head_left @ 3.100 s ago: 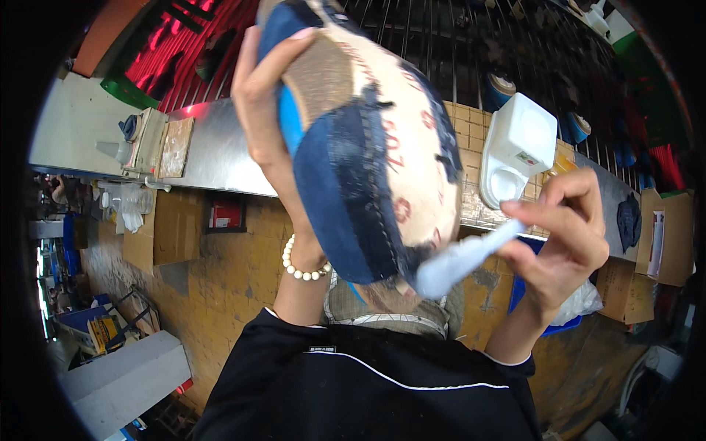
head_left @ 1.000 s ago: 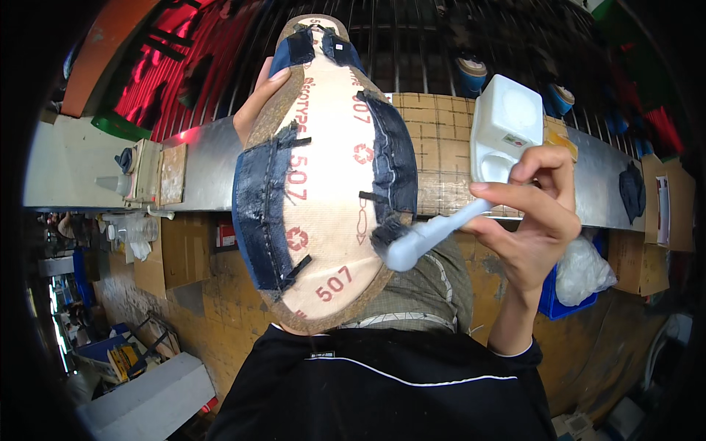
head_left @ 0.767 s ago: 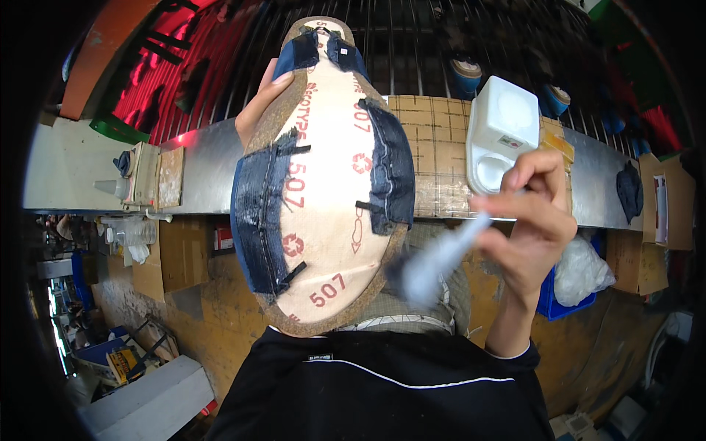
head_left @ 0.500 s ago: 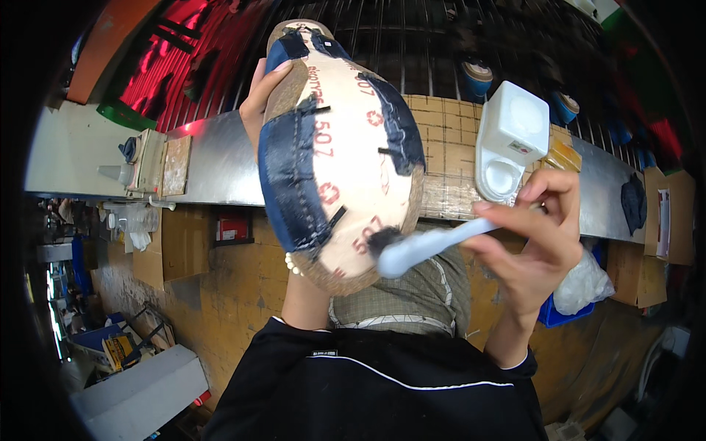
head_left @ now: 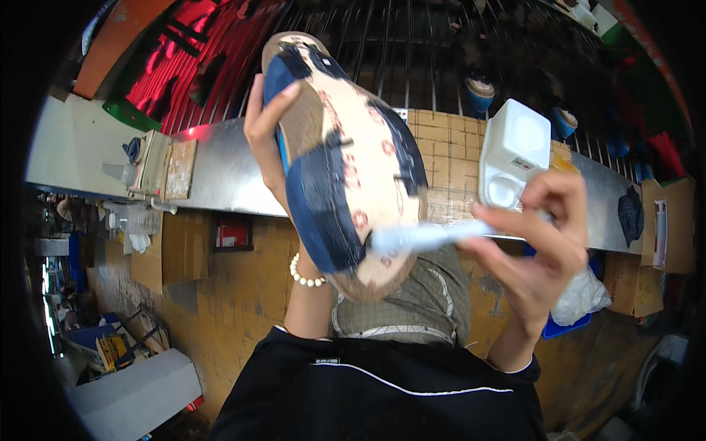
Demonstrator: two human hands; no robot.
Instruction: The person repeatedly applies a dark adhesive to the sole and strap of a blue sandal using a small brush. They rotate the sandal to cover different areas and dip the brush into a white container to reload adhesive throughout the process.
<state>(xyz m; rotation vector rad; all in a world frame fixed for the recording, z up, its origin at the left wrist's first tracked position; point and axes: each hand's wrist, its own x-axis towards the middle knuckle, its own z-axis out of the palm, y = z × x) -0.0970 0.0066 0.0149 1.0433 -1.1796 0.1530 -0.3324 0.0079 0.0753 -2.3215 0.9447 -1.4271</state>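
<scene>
My left hand (head_left: 266,126) is closed around the far left side of a half-made sandal (head_left: 371,173), held sole side up. Its cream insole board carries red print, and dark blue strap ends are folded over both edges. A pale blue-white brush (head_left: 434,237), smeared by motion, is pinched in my right hand (head_left: 540,246). The brush's dark bristles meet the left edge of the board near its close end, by a folded blue strap. To the right stands a white plastic dispenser (head_left: 518,132) with a small round cup (head_left: 504,192) at its front.
Under the dispenser lies a gridded brown board (head_left: 445,154) on a metal bench edge (head_left: 228,180). Beyond runs a dark roller conveyor (head_left: 397,62) with more blue shoes (head_left: 480,95). Cardboard boxes (head_left: 187,246) stand at left, and a plastic bag (head_left: 581,294) sits in a blue bin at right.
The brush has swept left and slightly up, from the middle of the board's close end to the left strap edge. The sandal has shifted a little right and tilted.
</scene>
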